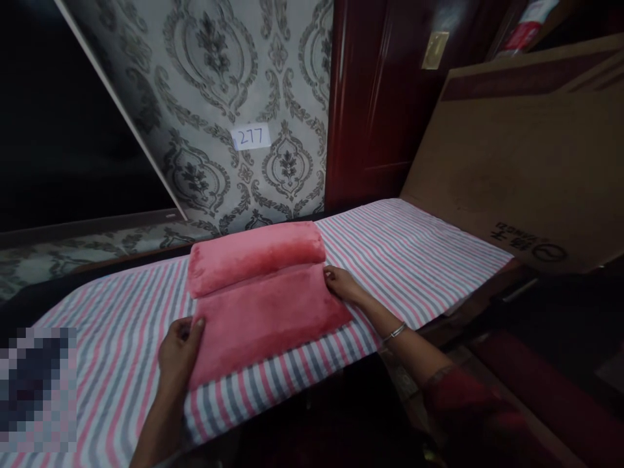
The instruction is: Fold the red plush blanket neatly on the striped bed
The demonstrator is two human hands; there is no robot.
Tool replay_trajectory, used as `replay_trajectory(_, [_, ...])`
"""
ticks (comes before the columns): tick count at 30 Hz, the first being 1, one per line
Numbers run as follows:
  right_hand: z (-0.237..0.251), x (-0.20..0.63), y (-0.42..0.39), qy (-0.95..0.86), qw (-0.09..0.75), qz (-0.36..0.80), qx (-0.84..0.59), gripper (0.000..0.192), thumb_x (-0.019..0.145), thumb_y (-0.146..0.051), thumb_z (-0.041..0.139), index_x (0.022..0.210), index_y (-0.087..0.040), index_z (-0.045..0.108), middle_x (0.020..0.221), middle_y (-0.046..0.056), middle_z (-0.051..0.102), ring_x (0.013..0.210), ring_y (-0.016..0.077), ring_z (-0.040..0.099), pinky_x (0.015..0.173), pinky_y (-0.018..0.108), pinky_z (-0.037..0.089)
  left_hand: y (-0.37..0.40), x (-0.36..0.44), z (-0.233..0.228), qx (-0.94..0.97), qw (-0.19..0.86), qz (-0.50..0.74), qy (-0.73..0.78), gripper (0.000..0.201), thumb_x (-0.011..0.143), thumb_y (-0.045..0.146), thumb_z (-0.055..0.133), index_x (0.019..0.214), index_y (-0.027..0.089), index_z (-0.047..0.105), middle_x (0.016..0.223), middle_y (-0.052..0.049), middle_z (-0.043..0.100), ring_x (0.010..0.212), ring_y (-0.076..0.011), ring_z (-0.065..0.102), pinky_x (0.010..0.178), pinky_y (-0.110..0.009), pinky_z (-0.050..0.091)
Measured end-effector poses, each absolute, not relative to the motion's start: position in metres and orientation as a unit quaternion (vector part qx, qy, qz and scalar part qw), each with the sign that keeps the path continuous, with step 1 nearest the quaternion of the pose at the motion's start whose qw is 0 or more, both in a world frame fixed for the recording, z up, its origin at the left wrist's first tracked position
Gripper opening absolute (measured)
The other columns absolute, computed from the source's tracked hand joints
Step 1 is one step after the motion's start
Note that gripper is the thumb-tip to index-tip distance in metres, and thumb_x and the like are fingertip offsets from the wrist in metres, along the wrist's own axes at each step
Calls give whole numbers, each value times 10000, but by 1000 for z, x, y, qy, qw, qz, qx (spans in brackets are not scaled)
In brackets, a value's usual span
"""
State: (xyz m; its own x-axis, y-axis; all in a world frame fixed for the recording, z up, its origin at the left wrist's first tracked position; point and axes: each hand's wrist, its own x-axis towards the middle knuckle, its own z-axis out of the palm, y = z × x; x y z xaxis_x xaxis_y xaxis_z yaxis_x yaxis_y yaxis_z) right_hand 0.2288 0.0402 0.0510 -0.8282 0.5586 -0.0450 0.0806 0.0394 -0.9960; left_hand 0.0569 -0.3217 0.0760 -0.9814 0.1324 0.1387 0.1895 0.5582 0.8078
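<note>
- The left hand (179,351) lies on the near left edge of the pink towel (263,305), fingers pressed to the fabric and thumb against its side; it rests there flat, not closed around anything.
- The right hand (342,283) touches the right edge of the towel, just below the rolled part, fingertips laid on the cloth, loose and ungripping.
- A thin metal bangle (394,333) sits on the right wrist, and a dark red sleeve (458,396) covers the forearm behind it.
- The towel lies between the two hands, its far end rolled into a thick tube and its near part spread flat.
- Under the towel is a striped cloth (414,253) in pink, grey and white, covering the worktop and running out well to the left and right of the towel.
- Beyond the towel stands a wall with grey patterned wallpaper (214,84), bearing a small white label (250,136) marked 277.
- To the right of the towel, past the striped cloth, a large cardboard sheet (526,156) leans, with a dark red wooden door (380,97) behind it.
</note>
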Motion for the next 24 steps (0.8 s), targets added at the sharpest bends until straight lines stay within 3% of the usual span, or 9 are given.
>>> replay_trajectory(4, [48, 229, 41, -697, 172, 661, -218, 249, 657, -206, 584, 888, -192, 678, 585, -45, 605, 496, 121, 502, 520, 233, 386, -322, 57, 77, -79, 33, -444, -892, 515, 625, 665, 552, 876, 216, 586, 739, -25, 663, 699, -226, 624, 642, -331, 459])
replay_trajectory(9, [53, 229, 34, -671, 209, 691, -167, 392, 719, -335, 645, 1083, -198, 689, 787, -5, 713, 664, 152, 623, 651, 263, 494, -320, 57, 78, -84, 48, -431, -897, 478, 622, 659, 533, 806, 221, 588, 722, -33, 669, 716, -241, 627, 671, -346, 460])
replay_trajectory(12, [53, 223, 29, -706, 236, 651, -151, 441, 769, -355, 623, 1186, -218, 673, 878, 11, 744, 764, 191, 663, 703, 292, 519, -321, 56, 77, -89, 40, -436, -895, 470, 636, 647, 541, 807, 214, 604, 718, -32, 677, 703, -236, 631, 654, -339, 466])
replay_trajectory(17, [49, 216, 28, -837, 255, 443, -194, 322, 801, -250, 562, 1079, -237, 724, 950, 30, 758, 880, 242, 679, 775, 316, 508, -321, 58, 78, -90, 38, -431, -897, 421, 654, 614, 541, 783, 218, 599, 700, -29, 678, 701, -235, 634, 649, -335, 463])
replay_trajectory(24, [54, 212, 25, -868, 237, 376, -219, 210, 789, -207, 612, 976, -181, 702, 1038, 113, 734, 913, 255, 661, 802, 317, 473, -318, 62, 77, -97, 56, -439, -892, 416, 657, 613, 539, 772, 217, 593, 681, -32, 674, 672, -231, 620, 626, -332, 467])
